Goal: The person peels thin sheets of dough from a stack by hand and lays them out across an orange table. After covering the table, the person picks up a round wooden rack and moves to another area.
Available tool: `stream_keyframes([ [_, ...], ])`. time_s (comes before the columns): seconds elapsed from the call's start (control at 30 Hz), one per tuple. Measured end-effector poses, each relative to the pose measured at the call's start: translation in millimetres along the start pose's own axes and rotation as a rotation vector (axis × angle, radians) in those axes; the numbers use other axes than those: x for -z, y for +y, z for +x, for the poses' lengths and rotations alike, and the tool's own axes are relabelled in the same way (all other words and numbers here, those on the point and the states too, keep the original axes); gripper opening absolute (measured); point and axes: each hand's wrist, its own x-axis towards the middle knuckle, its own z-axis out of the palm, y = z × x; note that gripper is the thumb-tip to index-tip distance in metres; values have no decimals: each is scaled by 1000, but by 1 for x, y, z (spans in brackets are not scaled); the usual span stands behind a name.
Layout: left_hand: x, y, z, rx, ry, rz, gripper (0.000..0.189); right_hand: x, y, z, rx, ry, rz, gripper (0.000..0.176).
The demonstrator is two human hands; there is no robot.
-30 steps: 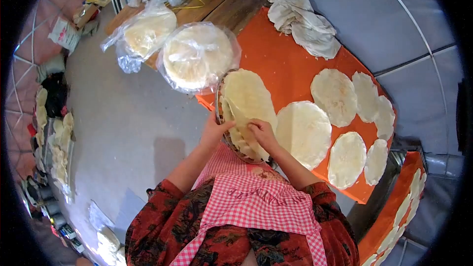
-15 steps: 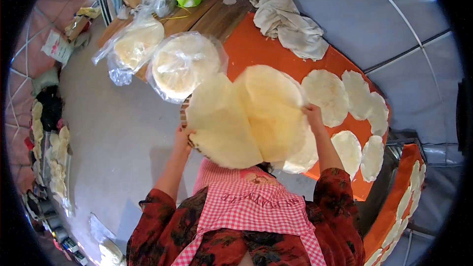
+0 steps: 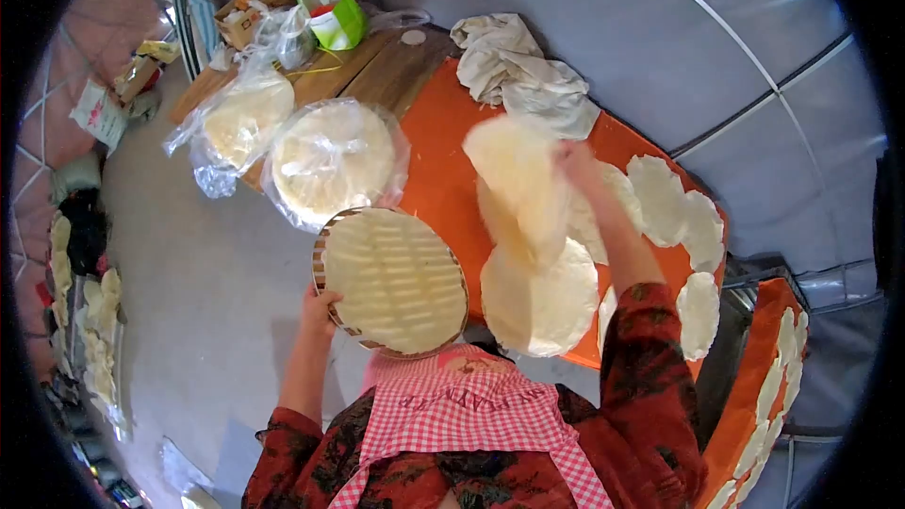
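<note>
My left hand (image 3: 319, 309) is closed on the edge of a round slatted tray (image 3: 321, 269) with a striped brown-and-pale rim. On the tray lies a thin, pale flatbread (image 3: 396, 278), its surface showing the slats. Above the orange table (image 3: 436, 155), my right hand (image 3: 577, 165) grips a thin round flatbread (image 3: 517, 179) by its upper right side. That sheet hangs down, folded and blurred by motion. Beneath it, another flatbread (image 3: 547, 306) lies at the table's near edge. The right fingertips are smeared.
Several flatbreads (image 3: 657, 198) lie across the table's right side. A crumpled cloth (image 3: 528, 75) sits at the back. Two plastic-wrapped flatbread stacks (image 3: 335, 155) rest on the wooden section. A second orange surface (image 3: 740, 415) at right bears more rounds.
My right hand has lifted the upper flatbread off the tray and swung it over the orange table. My left hand keeps the tray, now lower and to the left.
</note>
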Motion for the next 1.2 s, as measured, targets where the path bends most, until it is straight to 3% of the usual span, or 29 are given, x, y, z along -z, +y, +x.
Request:
stream_keyframes([
  [0.07, -3, 1, -6, -2, -68, -42, 46, 35, -5, 24, -211, -33, 199, 15],
  [0.13, -1, -4, -7, 10, -2, -36, 48, 49, 23, 43, -277, 19, 292, 14],
  [0.23, -11, -9, -12, -15, 74, -69, 48, 36, 76, 39, -196, 238, 73, 15],
  [0.3, -21, -6, -21, -27, 59, -79, 48, -2, 62, -6, 123, 393, -341, 16],
  [0.37, -32, -5, -28, -41, 70, -58, 48, -119, 181, -43, 518, -65, -893, 22],
  [0.4, -41, -1, -29, -54, 68, -47, 48, -144, 97, -93, 221, -279, -199, 40],
  [0.43, -54, 5, -34, -82, 74, -17, 47, -164, 0, -145, -115, -295, 493, 60],
  [0.5, -85, 23, -51, -138, 76, 51, 46, -214, -50, -189, -152, -565, 555, 72],
  [0.53, -100, 32, -61, -198, 55, 102, 42, -205, -94, -201, -288, -632, 729, 76],
  [0.6, -129, 50, -82, -325, 8, 201, 34, -191, -149, -205, -320, -614, 939, 65],
  [0.67, -164, 65, -109, -462, -113, 471, 23, -166, -177, -197, -330, -511, 1082, 71],
  [0.7, -174, 68, -115, -535, -178, 603, 17, -158, -181, -194, -330, -455, 1150, 74],
  [0.8, -186, 38, -94, -980, -466, 1078, 15, -159, -143, -202, -383, -493, 1295, 57],
  [0.83, -195, 30, -90, -1126, -566, 1206, 16, -180, -117, -207, -379, -428, 1493, 48],
  [0.87, -195, 12, -76, -1137, -602, 1280, 14, -201, -90, -212, -365, -369, 1692, 39],
  [0.97, -192, -30, -39, -1172, -709, 1519, 11, -207, -34, -248, -1075, -355, 1828, 32],
  [1.03, -193, -36, -36, -1189, -749, 1694, 9, -248, 25, -284, -1042, -316, 1593, 39],
  [1.1, -193, -29, -22, -1264, -675, 1638, 12, -232, 32, -306, -1285, -293, 1598, 44],
  [1.17, -201, 7, -11, -1340, -670, 1518, 14, -235, 45, -331, -1229, -251, 1595, 48],
  [1.2, -186, 5, 27, -1294, -544, 1517, 15, -232, 54, -344, -1198, -205, 1594, 51],
])
